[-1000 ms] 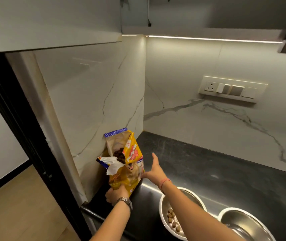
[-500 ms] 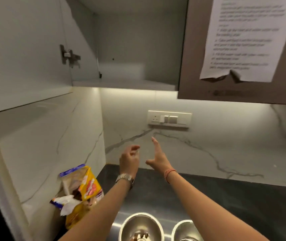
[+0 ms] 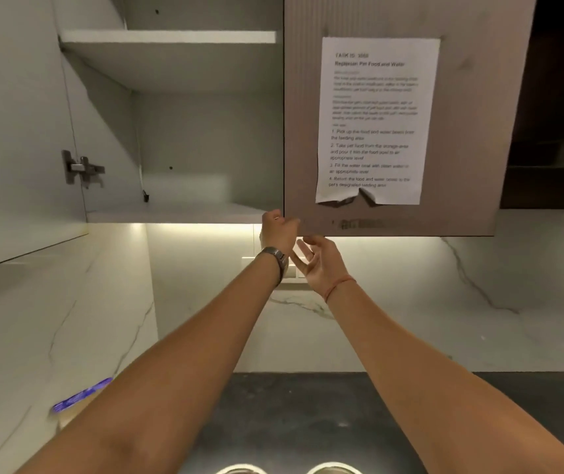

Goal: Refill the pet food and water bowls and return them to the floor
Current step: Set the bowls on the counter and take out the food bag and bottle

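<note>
Both arms reach up toward the wall cabinet. My left hand (image 3: 279, 230), with a watch on the wrist, curls its fingers round the lower left corner of the brown cabinet door (image 3: 390, 220). My right hand (image 3: 321, 261) hangs just below that door's bottom edge, fingers spread and holding nothing. The rims of the two steel bowls (image 3: 239, 469) (image 3: 333, 469) peek in at the bottom edge, on the dark counter (image 3: 291, 415). Only the blue top strip of the pet food bag (image 3: 82, 395) shows at the lower left, behind my left forearm.
The cabinet's left half stands open, with bare grey shelves (image 3: 171, 213) and its own door swung out at the left (image 3: 17, 165). A printed task sheet (image 3: 373, 121) is stuck on the brown door. Marble wall and a switch plate (image 3: 292, 271) lie behind my hands.
My view has tilted up from the counter to the cabinet. Both hands left the food bag and rose; the left now holds the brown door's corner.
</note>
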